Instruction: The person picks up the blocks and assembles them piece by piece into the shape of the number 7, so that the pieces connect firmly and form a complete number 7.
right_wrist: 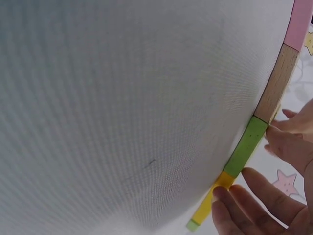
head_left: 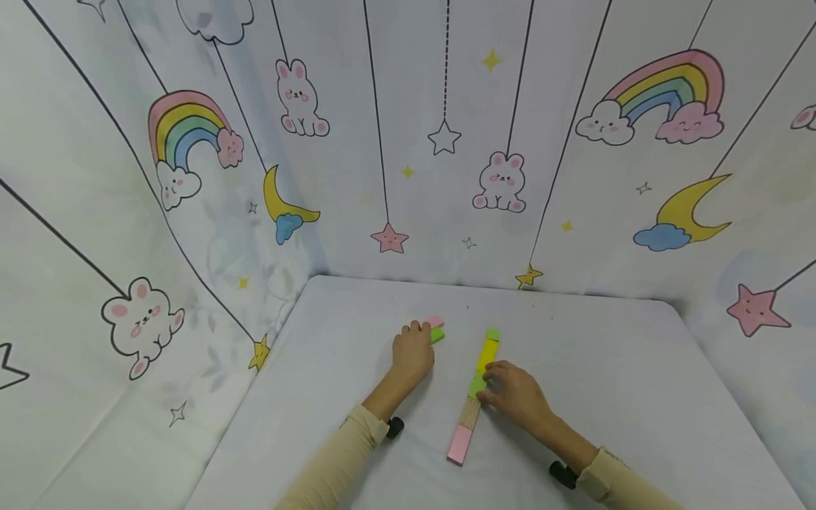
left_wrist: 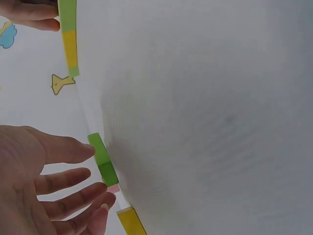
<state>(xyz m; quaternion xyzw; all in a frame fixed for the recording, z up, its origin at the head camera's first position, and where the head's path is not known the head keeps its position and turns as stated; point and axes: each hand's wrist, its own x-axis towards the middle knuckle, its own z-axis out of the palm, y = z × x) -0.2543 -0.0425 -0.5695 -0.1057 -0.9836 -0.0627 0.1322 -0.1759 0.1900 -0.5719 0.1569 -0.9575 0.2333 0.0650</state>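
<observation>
A straight row of blocks lies on the table, running away from me: a pink block, a plain wooden block, a green block, a yellow block and a green end block. My right hand rests along the row's right side, fingertips at the green and yellow blocks. Left of the row, my left hand reaches over a loose green block, its thumb and loosely bent fingers right at the block's edges. Beyond that lies another pink block, partly covered by the hand.
Near my left fingertips, a loose yellow block shows in the left wrist view. The white table meets a cloth backdrop printed with rabbits, stars, moons and rainbows at the back and sides.
</observation>
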